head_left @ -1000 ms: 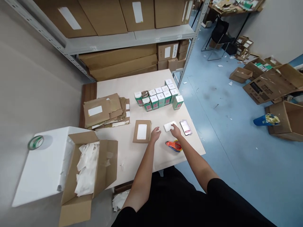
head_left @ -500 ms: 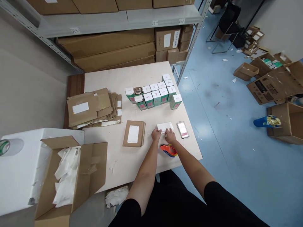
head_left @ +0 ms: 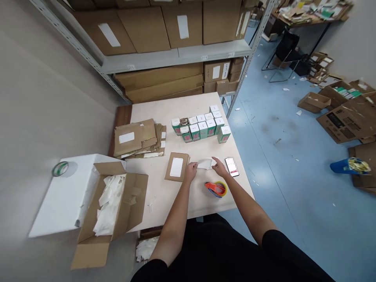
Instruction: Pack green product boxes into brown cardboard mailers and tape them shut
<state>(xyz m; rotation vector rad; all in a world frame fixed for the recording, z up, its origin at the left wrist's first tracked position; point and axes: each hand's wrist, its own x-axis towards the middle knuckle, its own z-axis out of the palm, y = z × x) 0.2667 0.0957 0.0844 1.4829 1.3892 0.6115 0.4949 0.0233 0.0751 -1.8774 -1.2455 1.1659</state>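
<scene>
A small white sheet of paper [head_left: 204, 163], which looks like a label, stretches between my two hands over the table. My left hand [head_left: 191, 171] pinches its left end, close to the right edge of a stack of flat brown cardboard mailers [head_left: 170, 167] with a white label [head_left: 176, 167] on top. Closed at the sheet's right end is my right hand [head_left: 219, 168]. A phone [head_left: 232, 167] with a lit screen lies just right of that hand. Nearer to me rests an orange tape dispenser [head_left: 216, 188] with a yellow roll of tape.
Several green-and-white small boxes [head_left: 202, 130] stand in rows toward the back of the table [head_left: 164, 196]. Flattened cardboard [head_left: 136, 137] is piled at left. An open carton [head_left: 136, 199] with white paper stands at the left edge. Behind is a shelf [head_left: 176, 56] of brown boxes.
The white sheet lay flat under my fingers before; now it is lifted and held by both ends, my hands farther apart. The camera view has tilted up and swung left.
</scene>
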